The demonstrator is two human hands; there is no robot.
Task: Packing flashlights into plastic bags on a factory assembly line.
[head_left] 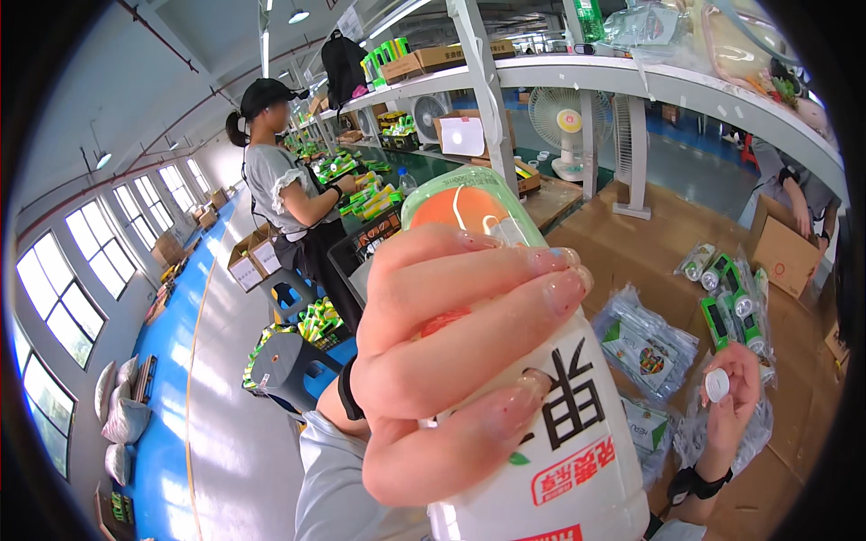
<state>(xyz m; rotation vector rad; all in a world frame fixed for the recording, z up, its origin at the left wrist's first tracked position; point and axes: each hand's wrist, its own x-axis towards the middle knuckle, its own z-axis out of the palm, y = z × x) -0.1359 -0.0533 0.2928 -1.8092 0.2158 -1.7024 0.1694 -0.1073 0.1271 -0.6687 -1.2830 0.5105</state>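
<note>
While the left hand (pixel 451 361) grips a white drink bottle (pixel 532 424) raised near the camera, the right hand (pixel 732 397) pinches its small white cap (pixel 717 385) lower right above the cardboard-covered table (pixel 658 243); uncapping looks done, recapping remains.

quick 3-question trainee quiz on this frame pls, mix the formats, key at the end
1. True or false: the left hand holds the white bottle close to the camera, its fingers wrapped around the bottle.
2. What does the right hand hold?
A. a green packet
B. a small white cap
C. a cardboard box
3. Fill in: the plastic bags of packaged items lie on a work surface covered with ______.

Key: 1 true; 2 B; 3 brown cardboard
</note>
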